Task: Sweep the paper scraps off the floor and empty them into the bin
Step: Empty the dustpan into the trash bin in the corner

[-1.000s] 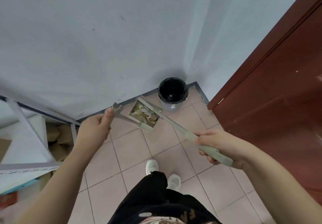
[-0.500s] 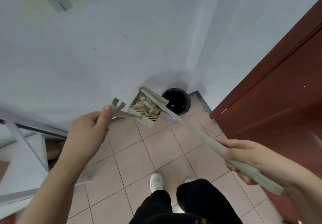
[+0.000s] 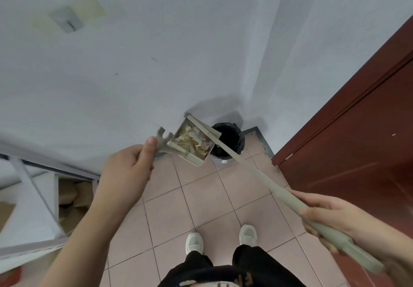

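"How much of the bin (image 3: 231,137) showed?"

"Only its right part. The dustpan (image 3: 190,151) just beyond the left hand (image 3: 127,170) covered the rest, and the broom stick (image 3: 257,176) crossed its front."

"The dustpan's grip?"

"Mostly buried under the left hand's fingers. I couldn't make out any bristles at the broom's far end."

"The scraps (image 3: 194,140)?"

"Too small to count. The forearm behind the right hand (image 3: 328,217) ran off the right edge, and the shelf (image 3: 29,208) left of the left hand was blurred and cut off."

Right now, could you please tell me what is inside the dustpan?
A loose heap of paper scraps fills the dustpan. The pan's floor beneath them is covered, and the long handle hides its far edge.
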